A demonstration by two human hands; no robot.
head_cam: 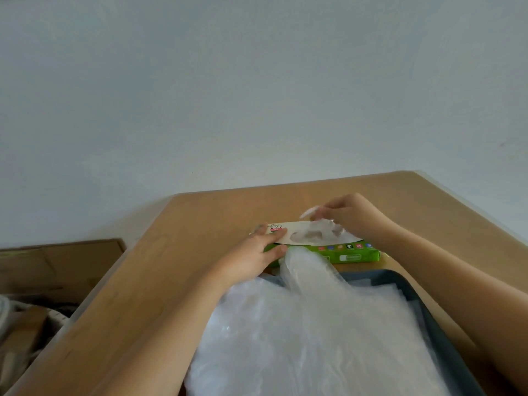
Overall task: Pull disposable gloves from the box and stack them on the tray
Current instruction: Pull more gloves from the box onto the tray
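Note:
A green and white glove box (351,254) lies flat on the wooden table, just beyond a dark grey tray (405,284). My left hand (257,252) holds the box's left end, fingers laid over its top and thumb against the front face. Over the box's oval opening, my right hand (347,214) pinches a clear plastic glove (320,231) that sticks up out of it. A thick pile of clear gloves (308,338) fills the tray and bulges over its far rim toward the box.
The table (171,281) butts against a plain pale wall at the back. Off its left edge, lower down, lie a cardboard box (57,261) and other clutter (25,324).

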